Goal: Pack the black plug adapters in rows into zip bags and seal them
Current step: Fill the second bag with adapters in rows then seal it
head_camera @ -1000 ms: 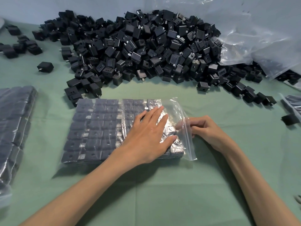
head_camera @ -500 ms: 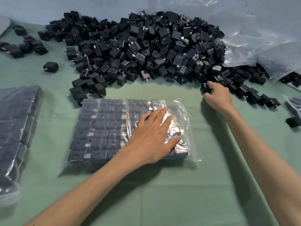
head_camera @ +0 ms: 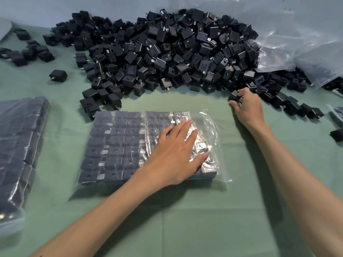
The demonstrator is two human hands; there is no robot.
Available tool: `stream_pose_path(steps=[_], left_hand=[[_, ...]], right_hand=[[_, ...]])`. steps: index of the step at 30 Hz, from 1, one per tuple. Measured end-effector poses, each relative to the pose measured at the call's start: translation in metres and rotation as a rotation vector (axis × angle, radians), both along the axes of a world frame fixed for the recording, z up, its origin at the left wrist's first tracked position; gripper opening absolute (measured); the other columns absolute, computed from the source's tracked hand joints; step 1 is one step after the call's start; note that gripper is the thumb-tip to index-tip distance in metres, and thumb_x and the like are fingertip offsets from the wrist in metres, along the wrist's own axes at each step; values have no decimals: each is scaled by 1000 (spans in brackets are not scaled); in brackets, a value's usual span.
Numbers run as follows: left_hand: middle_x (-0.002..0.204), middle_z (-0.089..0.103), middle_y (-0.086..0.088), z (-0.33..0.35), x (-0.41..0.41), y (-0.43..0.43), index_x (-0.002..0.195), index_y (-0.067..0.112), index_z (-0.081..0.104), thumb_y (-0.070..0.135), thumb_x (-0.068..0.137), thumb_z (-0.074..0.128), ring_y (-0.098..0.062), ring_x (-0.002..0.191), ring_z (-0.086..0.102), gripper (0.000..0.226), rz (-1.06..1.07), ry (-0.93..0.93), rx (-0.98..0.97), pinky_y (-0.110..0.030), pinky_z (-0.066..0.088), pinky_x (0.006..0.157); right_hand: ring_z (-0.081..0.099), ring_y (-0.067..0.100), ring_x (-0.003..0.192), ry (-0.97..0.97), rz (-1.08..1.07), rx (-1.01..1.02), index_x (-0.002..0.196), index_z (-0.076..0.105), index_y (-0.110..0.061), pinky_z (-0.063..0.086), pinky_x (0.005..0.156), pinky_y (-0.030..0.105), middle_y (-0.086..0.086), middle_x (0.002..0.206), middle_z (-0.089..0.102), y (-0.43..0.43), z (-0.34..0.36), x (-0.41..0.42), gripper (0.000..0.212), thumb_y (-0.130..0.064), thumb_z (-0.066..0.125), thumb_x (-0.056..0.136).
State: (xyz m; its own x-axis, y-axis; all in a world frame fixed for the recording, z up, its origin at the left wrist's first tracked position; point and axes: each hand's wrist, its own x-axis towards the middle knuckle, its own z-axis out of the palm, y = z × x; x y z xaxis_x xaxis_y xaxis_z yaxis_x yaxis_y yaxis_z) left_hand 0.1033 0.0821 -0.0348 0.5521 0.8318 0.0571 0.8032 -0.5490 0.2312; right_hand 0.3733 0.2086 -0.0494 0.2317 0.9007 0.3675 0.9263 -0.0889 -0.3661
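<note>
Your desk (head_camera: 185,229) is covered in dull green cloth, with one faint crease running across the lower part of the frame and another running up the middle. Along the top of the frame a plain blue-grey wall (head_camera: 46,8) stands behind it. In the upper right, crumpled clear plastic sheeting (head_camera: 297,34) spills onto the desk. At the upper left edge a pale grey rounded object (head_camera: 4,28) pokes in; you cannot tell what it is.

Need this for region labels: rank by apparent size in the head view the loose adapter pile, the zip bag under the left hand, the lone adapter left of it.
1. loose adapter pile
2. zip bag, though it lies nearer the camera
3. lone adapter
</note>
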Motion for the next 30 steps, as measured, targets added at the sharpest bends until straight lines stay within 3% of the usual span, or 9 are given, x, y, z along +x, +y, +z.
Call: stream_pose_path(steps=[4, 10, 15, 21, 26, 30], left_hand=[[163, -4, -1, -1, 0, 1, 153, 17, 14, 65, 92, 12, -11, 147, -11, 78, 2, -4, 1, -36, -9, 116], [163, -3, -1, -1, 0, 0, 153, 18, 14, 66, 89, 8, -11, 147, -10, 81, -2, -7, -2, -37, -8, 117], [163, -3, -1, 0, 0, 0, 153, 18, 14, 66, 88, 7, -11, 147, -10, 81, -2, -8, -1, -36, -8, 116], [163, -1, -1, 0, 0, 0, 153, 18, 16, 66, 89, 9, -11, 147, -8, 80, 4, -14, 3, -37, -6, 117], [163, 0, -2, 0, 0, 0, 153, 17, 17, 65, 89, 10, -13, 148, -7, 80, 5, -11, 3, -38, -4, 118], [163, 0, -2, 1, 0, 0, 152, 17, 17, 65, 88, 10, -12, 147, -7, 81, 5, -10, -2, -37, -5, 118]], right_hand=[[50, 36, 97, 1, 26, 62, 106, 55, -3, 38, 79, 38, 17, 102, 64, -6, -3, -10, 21, -15, 62, 90], [60, 33, 91, -18, 244, 81, 111, 66, -1, 42, 85, 33, 15, 106, 68, -35, 1, -26, 26, -8, 66, 86], [56, 20, 70, 87, 305, 27, 118, 65, -2, 42, 76, 24, 10, 105, 67, -69, 3, -44, 36, -10, 72, 83], [60, 22, 98, 193, 302, 17, 118, 66, -7, 44, 90, 29, 12, 111, 66, -91, -4, -50, 26, -13, 57, 94], [52, 16, 85, 183, 295, 4, 102, 68, -9, 33, 79, 20, 12, 95, 61, -88, -9, -49, 26, -14, 42, 101], [46, 10, 84, 157, 312, -32, 91, 62, -15, 32, 78, 21, 5, 90, 58, -88, -10, -49, 27, -16, 37, 102]])
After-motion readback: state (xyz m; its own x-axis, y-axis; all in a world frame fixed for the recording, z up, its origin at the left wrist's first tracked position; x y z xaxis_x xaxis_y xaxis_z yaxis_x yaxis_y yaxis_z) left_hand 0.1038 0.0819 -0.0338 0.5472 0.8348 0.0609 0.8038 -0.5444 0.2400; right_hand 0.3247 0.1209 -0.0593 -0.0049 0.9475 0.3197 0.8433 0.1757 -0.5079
